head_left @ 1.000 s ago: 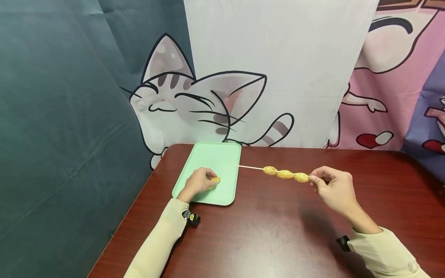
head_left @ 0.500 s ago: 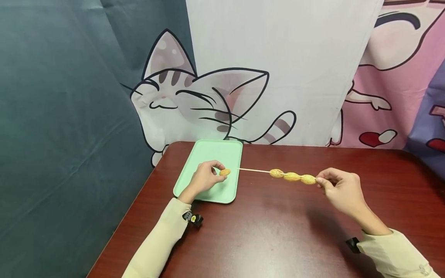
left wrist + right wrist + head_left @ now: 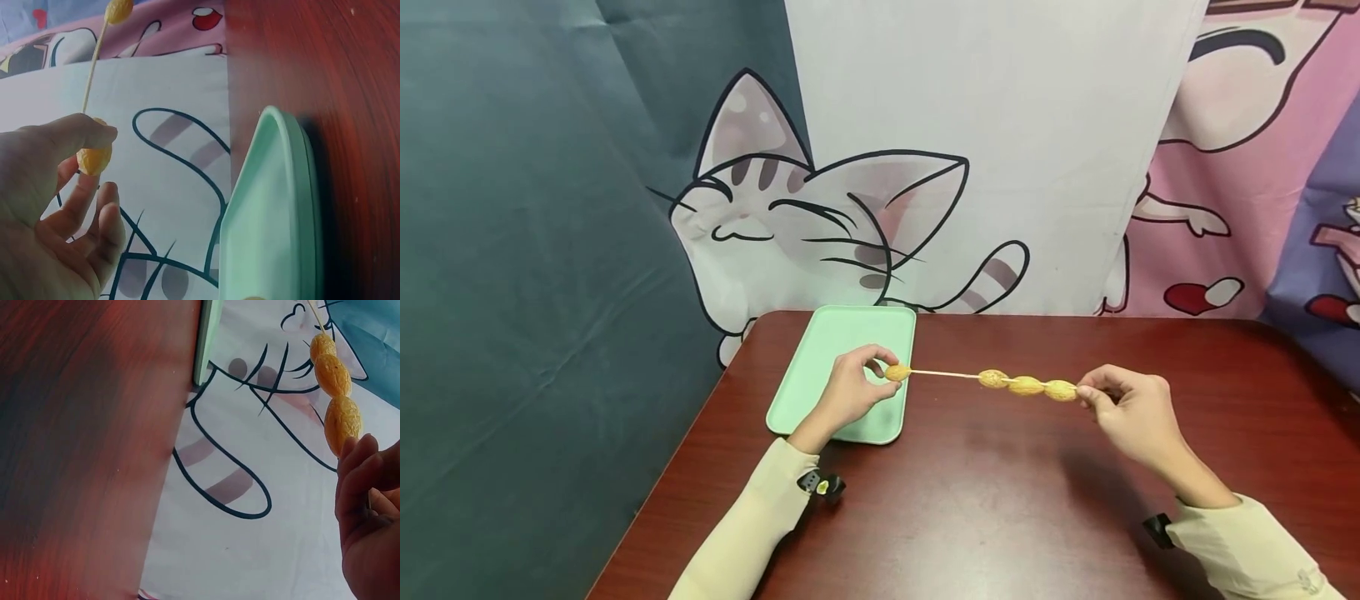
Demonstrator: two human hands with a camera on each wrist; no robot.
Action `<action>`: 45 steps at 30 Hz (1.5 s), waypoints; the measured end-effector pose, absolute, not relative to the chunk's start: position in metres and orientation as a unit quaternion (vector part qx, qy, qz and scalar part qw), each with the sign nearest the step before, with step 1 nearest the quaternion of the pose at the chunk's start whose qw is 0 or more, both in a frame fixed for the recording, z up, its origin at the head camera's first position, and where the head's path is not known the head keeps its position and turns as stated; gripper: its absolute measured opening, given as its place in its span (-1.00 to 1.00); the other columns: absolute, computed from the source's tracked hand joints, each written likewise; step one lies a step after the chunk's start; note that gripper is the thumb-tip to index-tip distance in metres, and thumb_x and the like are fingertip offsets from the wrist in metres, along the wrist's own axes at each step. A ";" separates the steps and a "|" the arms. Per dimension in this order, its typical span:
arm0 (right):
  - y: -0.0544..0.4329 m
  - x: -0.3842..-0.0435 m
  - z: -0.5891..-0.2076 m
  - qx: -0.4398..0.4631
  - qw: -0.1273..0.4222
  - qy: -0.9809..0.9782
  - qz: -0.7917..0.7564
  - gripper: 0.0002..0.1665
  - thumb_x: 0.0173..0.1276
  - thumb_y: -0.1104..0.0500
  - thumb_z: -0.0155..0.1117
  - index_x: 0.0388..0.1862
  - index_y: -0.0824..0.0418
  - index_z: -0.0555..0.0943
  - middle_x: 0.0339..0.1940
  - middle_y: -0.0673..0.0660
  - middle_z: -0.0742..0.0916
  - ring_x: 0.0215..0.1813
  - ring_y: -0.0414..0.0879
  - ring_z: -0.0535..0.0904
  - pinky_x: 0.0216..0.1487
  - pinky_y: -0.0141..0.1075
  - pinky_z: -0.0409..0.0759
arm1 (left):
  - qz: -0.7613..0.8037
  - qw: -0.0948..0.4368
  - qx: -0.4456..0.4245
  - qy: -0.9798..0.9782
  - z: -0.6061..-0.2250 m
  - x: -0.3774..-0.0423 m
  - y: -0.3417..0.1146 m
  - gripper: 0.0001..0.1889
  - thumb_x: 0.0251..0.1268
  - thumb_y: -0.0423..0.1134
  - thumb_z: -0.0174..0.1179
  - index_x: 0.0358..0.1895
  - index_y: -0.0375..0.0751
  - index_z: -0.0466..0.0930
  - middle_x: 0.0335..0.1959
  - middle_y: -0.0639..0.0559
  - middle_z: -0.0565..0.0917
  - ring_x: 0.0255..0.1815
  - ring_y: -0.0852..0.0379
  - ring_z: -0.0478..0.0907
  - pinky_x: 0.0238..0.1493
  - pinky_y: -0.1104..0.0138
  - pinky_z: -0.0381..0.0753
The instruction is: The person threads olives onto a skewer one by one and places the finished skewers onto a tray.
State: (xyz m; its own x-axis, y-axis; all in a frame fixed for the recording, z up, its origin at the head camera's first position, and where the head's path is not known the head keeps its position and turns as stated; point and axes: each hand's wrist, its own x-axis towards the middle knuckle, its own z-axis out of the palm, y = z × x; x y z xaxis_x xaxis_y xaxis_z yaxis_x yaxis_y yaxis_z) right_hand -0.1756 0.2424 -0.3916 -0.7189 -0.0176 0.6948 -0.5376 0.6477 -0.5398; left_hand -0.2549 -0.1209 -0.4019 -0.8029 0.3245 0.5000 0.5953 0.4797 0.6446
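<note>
In the head view my left hand (image 3: 847,390) pinches a yellow, wrinkled oval piece (image 3: 897,373) between thumb and fingers, above the tray's right side. The tip of a thin wooden skewer (image 3: 945,374) meets that piece; how deep it goes in is hidden. Three similar yellow pieces (image 3: 1026,386) sit close together on the skewer, near my right hand (image 3: 1138,417), which pinches its right end. The left wrist view shows the held piece (image 3: 95,159) under the thumb, in line with the stick. In the right wrist view the threaded pieces (image 3: 332,375) stand above my fingertips.
A pale green tray (image 3: 827,333) lies at the back left of the dark red wooden table (image 3: 985,500). In the left wrist view a yellowish bit shows at the lower edge, inside the tray. A cartoon cat curtain (image 3: 1060,125) hangs behind the table.
My left hand has lifted the yellow piece off the tray and moved it right, to the skewer's tip. My right hand with the skewer has shifted only slightly.
</note>
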 end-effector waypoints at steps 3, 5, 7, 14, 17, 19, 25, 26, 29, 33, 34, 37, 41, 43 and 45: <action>0.244 -0.176 -0.390 0.160 0.343 -0.841 0.386 -0.67 0.01 0.58 0.44 -0.57 0.16 0.65 -0.72 -0.04 0.62 -0.70 -0.43 0.42 -0.68 -0.57 0.37 | -0.444 0.161 -0.265 -0.841 -0.401 -0.255 -0.118 -0.74 -0.09 -0.43 0.49 -0.27 -0.15 0.69 -0.34 0.07 0.72 -0.35 0.12 0.63 -0.43 0.31 0.56; 0.245 -0.175 -0.389 0.156 0.348 -0.840 0.387 -0.67 0.00 0.58 0.45 -0.57 0.16 0.66 -0.72 -0.04 0.63 -0.70 -0.43 0.42 -0.67 -0.57 0.37 | -0.453 0.156 -0.262 -0.838 -0.401 -0.255 -0.117 -0.75 -0.07 -0.42 0.50 -0.28 -0.15 0.69 -0.35 0.07 0.72 -0.33 0.15 0.64 -0.39 0.24 0.61; 0.246 -0.174 -0.389 0.156 0.350 -0.838 0.389 -0.67 0.00 0.58 0.45 -0.57 0.16 0.66 -0.72 -0.01 0.63 -0.70 -0.43 0.42 -0.67 -0.58 0.37 | -0.463 0.148 -0.260 -0.834 -0.401 -0.256 -0.116 -0.76 -0.04 -0.40 0.51 -0.27 -0.16 0.68 -0.36 0.07 0.73 -0.31 0.16 0.66 -0.33 0.20 0.64; 0.248 -0.174 -0.384 0.159 0.346 -0.837 0.393 -0.66 0.01 0.60 0.41 -0.57 0.18 0.66 -0.72 0.01 0.63 -0.70 -0.43 0.43 -0.69 -0.57 0.38 | -0.512 0.117 -0.246 -0.814 -0.399 -0.256 -0.115 -0.81 0.05 -0.39 0.47 -0.26 -0.20 0.68 -0.35 0.02 0.73 -0.29 0.15 0.69 -0.32 0.23 0.66; 0.249 -0.175 -0.385 0.153 0.344 -0.839 0.392 -0.67 0.02 0.59 0.41 -0.57 0.17 0.66 -0.72 0.00 0.63 -0.71 -0.43 0.43 -0.70 -0.57 0.38 | -0.543 0.096 -0.239 -0.799 -0.399 -0.256 -0.115 -0.82 0.10 -0.41 0.42 -0.21 -0.27 0.68 -0.31 -0.07 0.73 -0.27 0.08 0.69 -0.39 0.38 0.64; 0.250 -0.175 -0.387 0.151 0.343 -0.839 0.394 -0.66 0.02 0.59 0.41 -0.58 0.16 0.66 -0.73 -0.02 0.62 -0.71 -0.43 0.41 -0.70 -0.57 0.37 | -0.564 0.081 -0.237 -0.787 -0.400 -0.256 -0.115 -0.80 0.13 -0.45 0.40 -0.16 -0.34 0.67 -0.26 -0.15 0.72 -0.23 -0.01 0.69 -0.36 0.41 0.64; 0.251 -0.176 -0.387 0.157 0.351 -0.835 0.393 -0.66 0.00 0.60 0.42 -0.58 0.16 0.66 -0.73 -0.05 0.61 -0.71 -0.43 0.41 -0.69 -0.58 0.36 | -0.584 0.048 -0.234 -0.776 -0.395 -0.252 -0.115 -0.79 0.19 -0.52 0.31 -0.10 -0.49 0.62 -0.20 -0.32 0.69 -0.16 -0.14 0.66 -0.35 0.47 0.64; 0.251 -0.176 -0.387 0.158 0.353 -0.834 0.394 -0.66 -0.01 0.60 0.43 -0.58 0.17 0.66 -0.73 -0.05 0.62 -0.71 -0.43 0.41 -0.69 -0.58 0.36 | -0.582 0.046 -0.235 -0.777 -0.391 -0.250 -0.114 -0.79 0.19 -0.52 0.30 -0.11 -0.51 0.62 -0.21 -0.33 0.69 -0.16 -0.13 0.65 -0.34 0.48 0.64; 0.252 -0.176 -0.386 0.158 0.352 -0.835 0.393 -0.66 -0.01 0.60 0.43 -0.58 0.17 0.66 -0.73 -0.04 0.62 -0.71 -0.44 0.42 -0.69 -0.58 0.36 | -0.580 0.041 -0.239 -0.778 -0.378 -0.241 -0.113 -0.81 0.20 -0.54 0.28 -0.13 -0.55 0.61 -0.22 -0.35 0.69 -0.17 -0.12 0.65 -0.32 0.48 0.63; 0.252 -0.176 -0.385 0.154 0.338 -0.844 0.387 -0.66 0.00 0.60 0.41 -0.56 0.17 0.67 -0.72 0.00 0.65 -0.70 -0.45 0.44 -0.70 -0.57 0.38 | -0.582 0.037 -0.244 -0.775 -0.376 -0.239 -0.113 -0.83 0.19 -0.54 0.28 -0.15 -0.55 0.61 -0.23 -0.33 0.69 -0.19 -0.10 0.66 -0.31 0.47 0.62; 0.252 -0.176 -0.385 0.153 0.336 -0.846 0.386 -0.67 0.01 0.60 0.41 -0.56 0.17 0.67 -0.71 0.00 0.65 -0.70 -0.44 0.45 -0.70 -0.57 0.38 | -0.584 0.035 -0.246 -0.773 -0.379 -0.241 -0.112 -0.83 0.19 -0.54 0.28 -0.15 -0.55 0.62 -0.22 -0.32 0.70 -0.20 -0.08 0.66 -0.31 0.47 0.62; 0.253 -0.174 -0.384 0.145 0.334 -0.850 0.380 -0.67 0.02 0.59 0.40 -0.56 0.17 0.68 -0.71 0.02 0.66 -0.70 -0.45 0.45 -0.69 -0.58 0.38 | -0.597 0.027 -0.250 -0.762 -0.392 -0.249 -0.112 -0.82 0.20 -0.54 0.28 -0.14 -0.55 0.62 -0.22 -0.32 0.70 -0.27 0.02 0.66 -0.33 0.45 0.63; 0.254 -0.170 -0.383 0.132 0.331 -0.855 0.376 -0.68 0.04 0.57 0.41 -0.58 0.16 0.67 -0.72 0.00 0.64 -0.70 -0.45 0.42 -0.70 -0.57 0.33 | -0.620 0.011 -0.251 -0.743 -0.402 -0.255 -0.111 -0.78 0.23 -0.50 0.30 -0.08 -0.53 0.63 -0.17 -0.30 0.70 -0.32 0.20 0.64 -0.33 0.43 0.64; 0.254 -0.169 -0.383 0.129 0.326 -0.858 0.376 -0.69 0.05 0.56 0.40 -0.58 0.16 0.66 -0.72 -0.02 0.63 -0.70 -0.44 0.41 -0.70 -0.56 0.32 | -0.630 0.005 -0.250 -0.735 -0.404 -0.256 -0.111 -0.74 0.21 -0.49 0.32 -0.04 -0.52 0.63 -0.12 -0.29 0.69 -0.29 0.23 0.64 -0.29 0.44 0.65; 0.255 -0.168 -0.383 0.127 0.317 -0.860 0.379 -0.69 0.05 0.57 0.38 -0.58 0.17 0.66 -0.72 -0.02 0.63 -0.70 -0.43 0.42 -0.71 -0.54 0.33 | -0.644 0.004 -0.244 -0.725 -0.406 -0.256 -0.111 -0.70 0.18 -0.51 0.34 -0.01 -0.50 0.64 -0.09 -0.27 0.69 -0.26 0.24 0.64 -0.25 0.47 0.64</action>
State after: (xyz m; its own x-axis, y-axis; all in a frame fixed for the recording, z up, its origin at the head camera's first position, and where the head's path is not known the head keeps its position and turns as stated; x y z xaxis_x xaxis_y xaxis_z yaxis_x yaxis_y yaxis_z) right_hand -0.1683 0.2546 -0.3827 -0.7661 0.0215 0.6423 -0.4593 0.6808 -0.5706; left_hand -0.2560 -0.1113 -0.4061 -0.8808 0.3483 0.3208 0.3594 0.0508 0.9318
